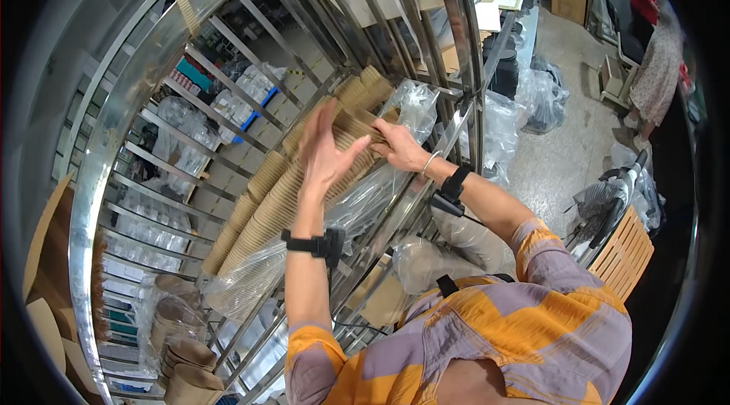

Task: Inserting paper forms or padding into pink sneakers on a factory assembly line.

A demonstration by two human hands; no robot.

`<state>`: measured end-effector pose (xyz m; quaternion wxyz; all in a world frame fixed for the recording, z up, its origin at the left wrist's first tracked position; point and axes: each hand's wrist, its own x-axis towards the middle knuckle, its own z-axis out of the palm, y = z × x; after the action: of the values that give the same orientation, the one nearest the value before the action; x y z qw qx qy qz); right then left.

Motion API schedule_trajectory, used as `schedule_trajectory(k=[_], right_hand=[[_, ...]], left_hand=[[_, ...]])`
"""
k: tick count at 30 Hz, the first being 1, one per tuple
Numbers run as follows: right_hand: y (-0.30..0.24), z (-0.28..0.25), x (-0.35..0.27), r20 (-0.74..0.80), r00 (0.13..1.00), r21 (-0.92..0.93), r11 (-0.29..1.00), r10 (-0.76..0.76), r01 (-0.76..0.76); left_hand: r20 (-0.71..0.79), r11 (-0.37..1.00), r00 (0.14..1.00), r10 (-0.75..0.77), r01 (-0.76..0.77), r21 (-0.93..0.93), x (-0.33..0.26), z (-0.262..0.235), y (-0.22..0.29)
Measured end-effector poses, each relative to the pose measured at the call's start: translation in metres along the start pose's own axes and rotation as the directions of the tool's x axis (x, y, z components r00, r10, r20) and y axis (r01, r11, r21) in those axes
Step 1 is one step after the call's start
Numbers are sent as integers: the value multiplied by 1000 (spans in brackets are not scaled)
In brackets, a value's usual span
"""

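Long nested stacks of brown paper cups (277, 203) lie slantwise against metal bars in front of me. A clear plastic bag (334, 215) spreads along the near side of the stack and covers its lower end. My left hand (325, 155) is open at the upper part of the stack, its thumb apart and its fingers smeared by motion. At the stack's upper end, my right hand (399, 146) closes its bent fingers on brown cups (365, 122). Crumpled clear plastic (417, 104) sits just beyond that hand. Part of the cups' end is hidden by my fingers.
A curved metal railing (125, 123) rings the left side. More brown cups (190, 378) stand at lower left beside cardboard (49, 253). Bagged goods (544, 93) rest on the floor at right, near a slatted wooden seat (620, 253). Another person (658, 63) stands at far right.
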<state>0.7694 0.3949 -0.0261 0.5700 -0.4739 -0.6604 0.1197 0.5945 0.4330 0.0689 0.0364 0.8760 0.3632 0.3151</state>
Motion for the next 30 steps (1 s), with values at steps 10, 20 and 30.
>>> schedule_trajectory(k=[10, 20, 30], right_hand=[[29, -47, 39, 272, 961, -293, 956, 52, 31], [33, -54, 28, 484, 871, -637, 717, 87, 283], [47, -68, 46, 300, 935, -187, 972, 192, -140]], left_hand=[[155, 1000, 988, -3, 3, -4, 11, 8, 6], [9, 998, 999, 34, -35, 53, -10, -2, -2], [65, 997, 998, 6, -11, 80, -8, -5, -11]])
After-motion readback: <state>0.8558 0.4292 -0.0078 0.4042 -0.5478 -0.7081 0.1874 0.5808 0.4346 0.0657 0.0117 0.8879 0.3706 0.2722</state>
